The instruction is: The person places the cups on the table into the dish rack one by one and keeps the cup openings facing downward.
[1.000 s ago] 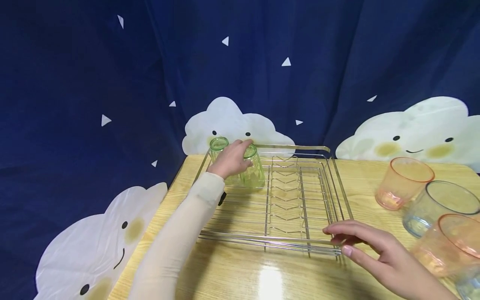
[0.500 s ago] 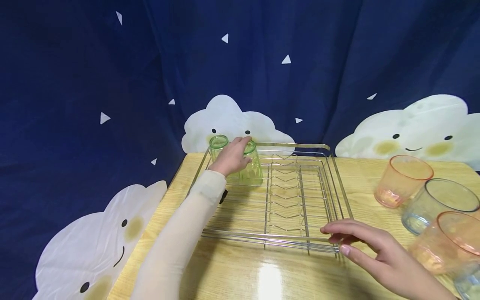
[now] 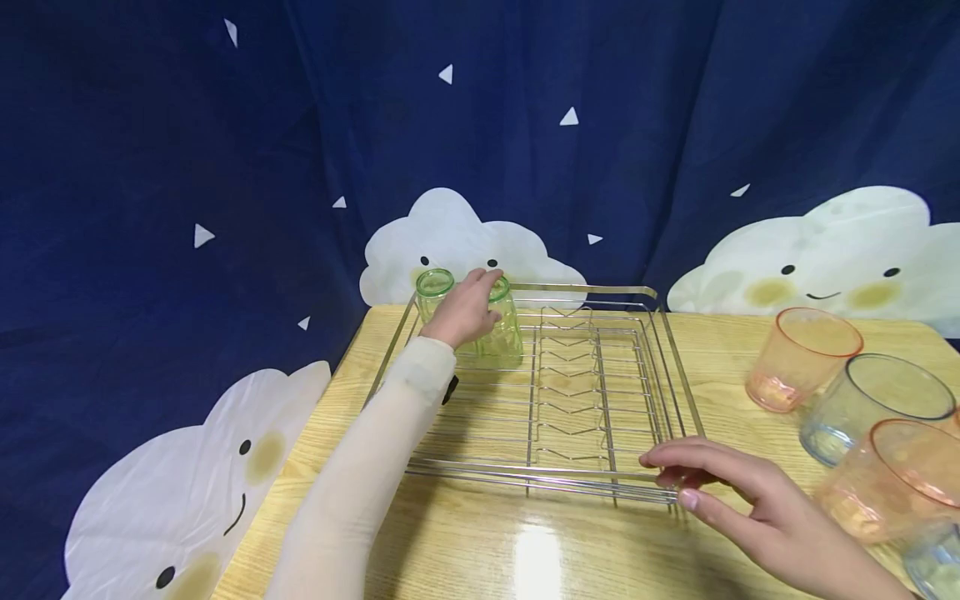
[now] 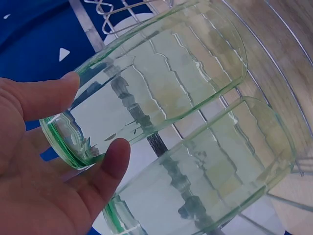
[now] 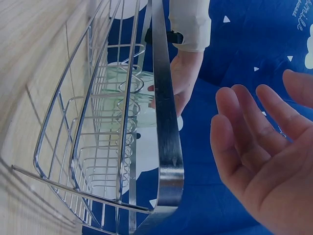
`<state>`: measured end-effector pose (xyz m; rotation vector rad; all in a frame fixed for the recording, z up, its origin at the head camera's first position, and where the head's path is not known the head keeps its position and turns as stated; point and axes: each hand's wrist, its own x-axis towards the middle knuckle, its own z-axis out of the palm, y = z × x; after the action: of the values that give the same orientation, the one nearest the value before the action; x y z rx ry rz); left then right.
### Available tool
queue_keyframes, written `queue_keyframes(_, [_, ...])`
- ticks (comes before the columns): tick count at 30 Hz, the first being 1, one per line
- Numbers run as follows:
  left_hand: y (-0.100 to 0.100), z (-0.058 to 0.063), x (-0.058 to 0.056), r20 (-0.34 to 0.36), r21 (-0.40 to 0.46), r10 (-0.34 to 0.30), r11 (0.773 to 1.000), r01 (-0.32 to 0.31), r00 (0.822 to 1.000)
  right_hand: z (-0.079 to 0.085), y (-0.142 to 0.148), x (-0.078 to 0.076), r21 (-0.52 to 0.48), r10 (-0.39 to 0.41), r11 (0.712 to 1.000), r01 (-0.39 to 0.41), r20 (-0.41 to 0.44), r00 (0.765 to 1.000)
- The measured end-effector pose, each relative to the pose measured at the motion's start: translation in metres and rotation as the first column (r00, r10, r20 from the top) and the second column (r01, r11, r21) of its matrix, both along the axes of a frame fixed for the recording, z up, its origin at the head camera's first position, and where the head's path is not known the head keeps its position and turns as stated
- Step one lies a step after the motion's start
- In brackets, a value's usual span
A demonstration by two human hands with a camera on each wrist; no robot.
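My left hand (image 3: 461, 315) grips an upside-down clear green glass (image 4: 161, 78) near its base, thumb on one side and fingers on the other. This glass stands mouth down on the wire dish rack (image 3: 622, 291). Close beside it is a second green glass (image 4: 210, 181), also inverted, partly hidden behind my hand in the head view. My right hand (image 3: 750, 508) holds nothing; its fingers are relaxed by the rack's front right corner. In the right wrist view, the metal rim (image 5: 168, 98) lies left of that hand.
On the wooden table (image 3: 457, 550), right of the rack, stand an orange tumbler (image 3: 798, 358), a blue-grey glass (image 3: 862, 417), another orange tumbler (image 3: 885, 492) and a further bluish glass (image 3: 937, 562). A dark blue curtain (image 3: 525, 150) with clouds hangs behind.
The held green glass has shifted slightly left, toward the other green glass, with my left hand still on it. My right hand stays at the rack's corner.
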<state>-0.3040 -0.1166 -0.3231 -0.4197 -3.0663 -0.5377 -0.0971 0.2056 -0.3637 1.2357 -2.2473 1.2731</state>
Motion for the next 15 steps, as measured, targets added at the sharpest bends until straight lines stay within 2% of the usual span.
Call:
queue_keyframes(8, [0.0011, 0.0019, -0.0019, -0.036, -0.030, 0.007, 1.000, -0.008, 0.999, 0.0035, 0.0010, 0.0004, 0.031, -0.015, 0.999, 0.014, 0.014, 1.000])
queue_keyframes(15, [-0.0005, -0.0025, -0.0029, -0.064, 0.023, -0.003, 1.000, 0.005, 0.998, 0.0035, 0.0019, 0.0005, 0.033, -0.009, 0.999, 0.009, 0.018, 1.000])
